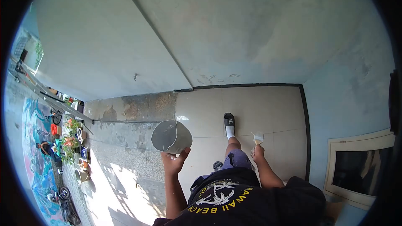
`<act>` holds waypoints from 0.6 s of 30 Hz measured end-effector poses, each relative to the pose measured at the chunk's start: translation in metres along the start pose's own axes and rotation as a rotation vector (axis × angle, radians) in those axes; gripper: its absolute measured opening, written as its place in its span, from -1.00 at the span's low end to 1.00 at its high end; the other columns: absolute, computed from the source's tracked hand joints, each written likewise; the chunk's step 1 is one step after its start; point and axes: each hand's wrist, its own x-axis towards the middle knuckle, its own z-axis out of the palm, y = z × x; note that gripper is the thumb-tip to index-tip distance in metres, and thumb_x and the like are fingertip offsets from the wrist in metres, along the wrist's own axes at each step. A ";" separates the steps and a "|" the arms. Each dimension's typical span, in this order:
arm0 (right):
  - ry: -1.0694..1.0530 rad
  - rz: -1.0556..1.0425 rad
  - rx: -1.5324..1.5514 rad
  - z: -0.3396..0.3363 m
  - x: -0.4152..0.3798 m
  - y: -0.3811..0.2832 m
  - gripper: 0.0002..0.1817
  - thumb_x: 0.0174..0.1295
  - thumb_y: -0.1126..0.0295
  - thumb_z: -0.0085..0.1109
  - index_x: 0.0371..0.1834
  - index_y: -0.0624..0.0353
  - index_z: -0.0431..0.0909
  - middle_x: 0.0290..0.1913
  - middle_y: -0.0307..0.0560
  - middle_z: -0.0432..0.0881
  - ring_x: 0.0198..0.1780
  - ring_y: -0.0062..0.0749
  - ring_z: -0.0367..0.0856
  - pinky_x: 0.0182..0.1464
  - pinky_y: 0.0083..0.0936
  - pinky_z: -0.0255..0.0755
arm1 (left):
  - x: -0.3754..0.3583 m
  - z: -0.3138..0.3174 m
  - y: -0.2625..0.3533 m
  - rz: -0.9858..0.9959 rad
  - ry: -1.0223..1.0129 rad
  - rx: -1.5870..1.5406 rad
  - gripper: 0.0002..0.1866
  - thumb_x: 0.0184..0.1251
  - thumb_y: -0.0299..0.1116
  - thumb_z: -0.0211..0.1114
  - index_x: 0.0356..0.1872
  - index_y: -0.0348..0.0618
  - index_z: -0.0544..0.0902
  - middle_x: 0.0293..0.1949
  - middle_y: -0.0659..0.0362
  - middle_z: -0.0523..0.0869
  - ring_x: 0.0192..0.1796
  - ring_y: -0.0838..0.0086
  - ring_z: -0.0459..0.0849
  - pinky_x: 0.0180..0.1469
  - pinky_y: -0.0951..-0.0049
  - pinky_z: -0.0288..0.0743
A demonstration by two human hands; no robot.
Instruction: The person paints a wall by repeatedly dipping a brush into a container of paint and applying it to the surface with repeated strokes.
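Note:
My left hand (174, 162) is closed on a round paint bucket (182, 138) from below, fingers under its base and thumb up its side. Grey shows across the bucket's round face, and its outside is pale grey with a streak down the rim. To the right, my right hand (258, 153) grips a paintbrush (258, 136) by its short handle, with the wide pale bristles pointing away from me. The brush is held low over the tiles, apart from the bucket and from the wall (251, 37).
Ahead, the wall meets the tiled floor (205, 113) along a dark skirting strip. A white-framed panel (335, 155) stands at the right. On the left are a rough paved strip (130, 136), flower pots (82, 175), a motorcycle (67, 205) and a seated person (49, 150).

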 end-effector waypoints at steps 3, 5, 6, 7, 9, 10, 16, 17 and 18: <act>0.079 -0.150 -0.148 -0.009 -0.039 -0.005 -0.74 0.40 0.24 -0.01 -0.42 0.13 0.34 -0.60 -0.27 0.36 -0.72 -0.59 0.28 -0.72 -0.57 0.14 | -0.038 -0.019 -0.004 0.023 0.024 -0.044 -0.27 -0.05 -0.37 0.58 0.18 -0.29 0.41 0.04 0.06 0.60 0.07 0.36 0.61 0.12 0.33 0.50; 0.083 -0.292 -0.232 -0.004 -0.071 -0.032 -0.75 0.40 0.27 0.04 -0.40 0.15 0.36 -0.59 -0.28 0.37 -0.70 -0.60 0.30 -0.71 -0.58 0.17 | -0.057 -0.030 -0.006 0.046 0.039 -0.052 -0.21 -0.05 -0.37 0.59 0.23 -0.27 0.36 0.08 0.05 0.57 0.11 0.36 0.58 0.15 0.32 0.48; -0.042 -0.369 -0.295 -0.001 -0.085 -0.048 -0.80 0.39 0.30 0.08 -0.32 0.19 0.43 -0.55 -0.28 0.42 -0.67 -0.62 0.32 -0.68 -0.60 0.20 | -0.064 -0.035 -0.008 0.066 0.001 -0.061 -0.16 -0.06 -0.36 0.59 0.27 -0.24 0.30 0.12 0.05 0.53 0.15 0.36 0.56 0.19 0.31 0.46; -0.170 -0.445 -0.356 0.003 -0.102 -0.068 -0.83 0.39 0.34 0.12 -0.24 0.23 0.50 -0.52 -0.27 0.47 -0.65 -0.65 0.34 -0.65 -0.63 0.22 | -0.070 -0.037 -0.007 0.091 -0.039 -0.069 -0.11 -0.06 -0.35 0.59 0.30 -0.21 0.24 0.16 0.05 0.50 0.18 0.36 0.53 0.22 0.30 0.43; -0.239 -0.740 -0.503 0.031 -0.177 -0.113 -0.78 0.39 0.38 0.12 -0.04 0.29 0.55 -0.44 -0.25 0.56 -0.59 -0.70 0.38 -0.58 -0.68 0.26 | -0.074 -0.038 0.013 0.103 -0.059 -0.072 -0.09 -0.06 -0.33 0.59 0.31 -0.19 0.21 0.17 0.05 0.49 0.20 0.35 0.52 0.24 0.29 0.42; -0.288 -0.828 -0.484 0.040 -0.213 -0.130 -0.75 0.38 0.39 0.14 0.02 0.30 0.55 -0.42 -0.26 0.58 -0.56 -0.71 0.39 -0.55 -0.70 0.27 | -0.080 -0.039 0.021 0.105 -0.106 -0.061 -0.07 -0.06 -0.32 0.59 0.32 -0.18 0.18 0.18 0.05 0.48 0.21 0.35 0.51 0.25 0.29 0.40; -0.474 -1.094 -0.368 0.047 -0.370 -0.193 -0.80 0.30 0.48 0.19 -0.06 0.31 0.54 -0.35 -0.23 0.59 -0.47 -0.71 0.46 -0.43 -0.70 0.38 | -0.095 -0.043 0.033 0.162 -0.102 -0.045 -0.07 -0.07 -0.29 0.60 0.32 -0.19 0.20 0.16 0.06 0.49 0.21 0.33 0.52 0.25 0.30 0.40; -0.526 -1.130 -0.364 0.043 -0.385 -0.197 -0.80 0.29 0.50 0.19 -0.06 0.30 0.52 -0.31 -0.20 0.61 -0.45 -0.70 0.48 -0.42 -0.69 0.40 | -0.096 -0.043 0.033 0.183 -0.105 -0.048 -0.07 -0.07 -0.28 0.60 0.32 -0.19 0.20 0.15 0.06 0.50 0.21 0.33 0.52 0.25 0.29 0.40; -0.537 -1.134 -0.368 0.038 -0.396 -0.200 -0.80 0.29 0.50 0.19 -0.06 0.30 0.52 -0.31 -0.20 0.61 -0.45 -0.70 0.48 -0.42 -0.69 0.40 | -0.097 -0.044 0.034 0.188 -0.094 -0.049 -0.07 -0.07 -0.28 0.60 0.32 -0.19 0.20 0.15 0.06 0.50 0.21 0.33 0.52 0.25 0.29 0.40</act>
